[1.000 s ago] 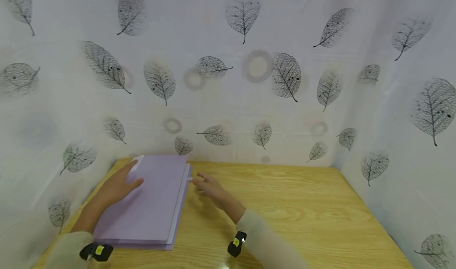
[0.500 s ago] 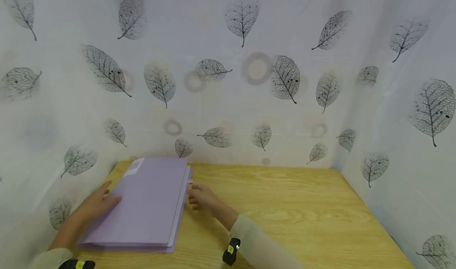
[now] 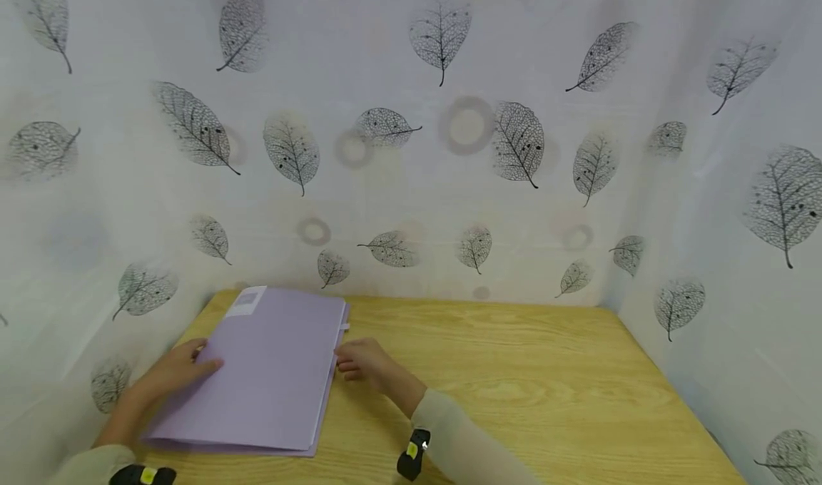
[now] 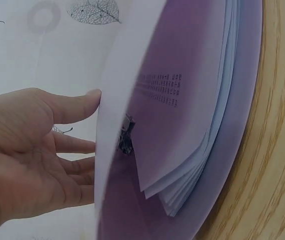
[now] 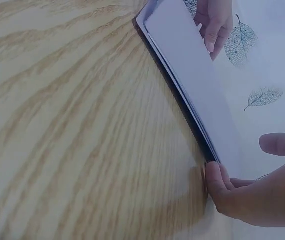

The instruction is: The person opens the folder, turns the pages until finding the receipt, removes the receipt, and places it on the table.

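A lilac document folder [image 3: 276, 371] lies closed on the left part of the table, its white label [image 3: 246, 301] near the top left corner. Along its spine rests my left hand [image 3: 176, 371], thumb on the cover edge and the other fingers against the spine side. The left wrist view looks in at the lower end: loose printed sheets [image 4: 182, 165] and a metal clip [image 4: 126, 135] sit between the covers. At the folder's right edge, my right hand [image 3: 372, 367] touches it with bent fingertips, while its thumb [image 5: 277, 144] stands apart in the right wrist view.
A wood-grain table [image 3: 514, 385] carries the folder, with bare surface to the right of it. Behind and on both sides hangs a pale curtain [image 3: 411, 192] printed with leaves. A small light tab [image 3: 345, 327] sticks out from the folder's right side.
My left hand has slid down from the top of the cover to the spine. The right hand has come in from the tab to the edge, and the cover edge has shifted right over the pages.
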Demonstrator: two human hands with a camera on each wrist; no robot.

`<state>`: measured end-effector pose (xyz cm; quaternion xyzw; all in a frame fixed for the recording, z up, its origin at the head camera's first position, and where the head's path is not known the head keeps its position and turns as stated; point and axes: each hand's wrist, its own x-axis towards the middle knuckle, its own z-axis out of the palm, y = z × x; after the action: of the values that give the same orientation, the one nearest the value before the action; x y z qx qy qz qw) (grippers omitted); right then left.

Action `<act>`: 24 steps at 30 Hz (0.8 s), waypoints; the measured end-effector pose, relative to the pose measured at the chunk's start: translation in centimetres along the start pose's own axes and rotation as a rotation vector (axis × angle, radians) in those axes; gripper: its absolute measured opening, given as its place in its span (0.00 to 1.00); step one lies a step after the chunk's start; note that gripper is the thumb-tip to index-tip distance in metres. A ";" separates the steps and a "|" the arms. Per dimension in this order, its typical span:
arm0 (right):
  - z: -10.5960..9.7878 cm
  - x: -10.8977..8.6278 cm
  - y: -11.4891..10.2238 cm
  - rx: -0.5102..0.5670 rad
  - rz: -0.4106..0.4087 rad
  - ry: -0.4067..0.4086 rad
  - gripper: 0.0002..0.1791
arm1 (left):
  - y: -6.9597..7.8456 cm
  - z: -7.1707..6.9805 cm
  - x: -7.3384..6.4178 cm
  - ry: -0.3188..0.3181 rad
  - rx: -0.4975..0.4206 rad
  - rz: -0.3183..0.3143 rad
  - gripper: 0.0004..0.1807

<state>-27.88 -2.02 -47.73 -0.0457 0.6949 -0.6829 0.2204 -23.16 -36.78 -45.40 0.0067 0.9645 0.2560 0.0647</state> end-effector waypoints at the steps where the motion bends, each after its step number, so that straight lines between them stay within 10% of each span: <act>1: 0.0 0.0 0.0 0.004 -0.004 0.007 0.15 | 0.2 0.0 0.0 0.005 0.006 0.000 0.43; 24: -6.1 0.0 0.2 0.007 -0.049 -0.021 0.21 | 4.5 2.2 -0.1 -0.080 -0.268 0.119 0.44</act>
<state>-30.08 3.65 -48.14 -0.0690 0.6890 -0.6900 0.2109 -22.85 -31.83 -45.05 0.0655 0.9163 0.3852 0.0882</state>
